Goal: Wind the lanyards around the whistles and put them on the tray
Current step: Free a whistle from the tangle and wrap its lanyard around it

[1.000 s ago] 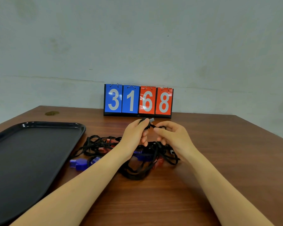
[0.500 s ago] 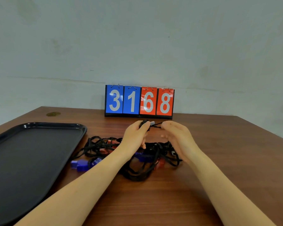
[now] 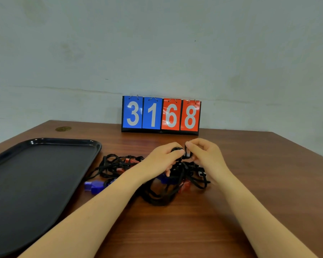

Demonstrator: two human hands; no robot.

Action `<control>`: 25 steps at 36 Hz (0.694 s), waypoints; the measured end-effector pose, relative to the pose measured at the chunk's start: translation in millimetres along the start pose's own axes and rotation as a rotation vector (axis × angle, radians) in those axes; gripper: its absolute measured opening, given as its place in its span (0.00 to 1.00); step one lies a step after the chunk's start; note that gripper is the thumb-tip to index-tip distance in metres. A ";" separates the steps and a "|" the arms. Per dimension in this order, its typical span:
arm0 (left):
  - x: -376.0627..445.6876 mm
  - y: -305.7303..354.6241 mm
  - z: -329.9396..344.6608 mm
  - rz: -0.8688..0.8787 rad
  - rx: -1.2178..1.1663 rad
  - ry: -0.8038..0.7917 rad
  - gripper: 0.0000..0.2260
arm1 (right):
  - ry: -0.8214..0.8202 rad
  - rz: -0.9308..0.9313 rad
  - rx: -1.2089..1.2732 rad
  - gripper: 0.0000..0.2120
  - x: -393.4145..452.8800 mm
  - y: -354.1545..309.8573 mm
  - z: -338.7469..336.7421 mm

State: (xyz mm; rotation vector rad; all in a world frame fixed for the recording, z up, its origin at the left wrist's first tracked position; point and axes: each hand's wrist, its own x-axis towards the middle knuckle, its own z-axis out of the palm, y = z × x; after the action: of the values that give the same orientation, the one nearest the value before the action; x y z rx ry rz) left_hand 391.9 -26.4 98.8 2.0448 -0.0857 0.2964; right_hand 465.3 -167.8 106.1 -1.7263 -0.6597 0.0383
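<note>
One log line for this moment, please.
left hand: holds whistle | right hand: pinches lanyard | tray: nothing on it

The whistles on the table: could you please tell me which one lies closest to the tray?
The blue whistle at the left edge of the tangle; it lies clear of the cords, nearest the tray.

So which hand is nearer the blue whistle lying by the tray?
Left. The left hand works just right of the blue whistle; the right hand is farther right.
</note>
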 end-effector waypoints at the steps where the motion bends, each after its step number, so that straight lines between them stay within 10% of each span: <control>1: 0.3 -0.2 1.3 -0.005 0.023 0.015 0.09 | -0.024 0.059 0.054 0.07 -0.1 0.0 -1.2; 12: 7.3 -10.2 3.9 -0.008 0.139 0.365 0.08 | -0.122 0.074 0.243 0.06 -0.8 -4.7 2.2; 18: 6.0 -4.7 7.9 0.040 0.282 0.283 0.08 | -0.029 0.190 0.544 0.06 0.5 -4.9 0.3; 25: 2.0 3.7 6.2 -0.008 -0.008 0.111 0.06 | -0.030 0.190 0.357 0.09 2.6 -1.4 -4.5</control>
State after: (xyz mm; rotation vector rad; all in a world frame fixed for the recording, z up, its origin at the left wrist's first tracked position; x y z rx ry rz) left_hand 394.1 -33.4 99.7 2.0158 -0.0104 0.4031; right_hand 468.6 -170.5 109.4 -1.4382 -0.4750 0.2979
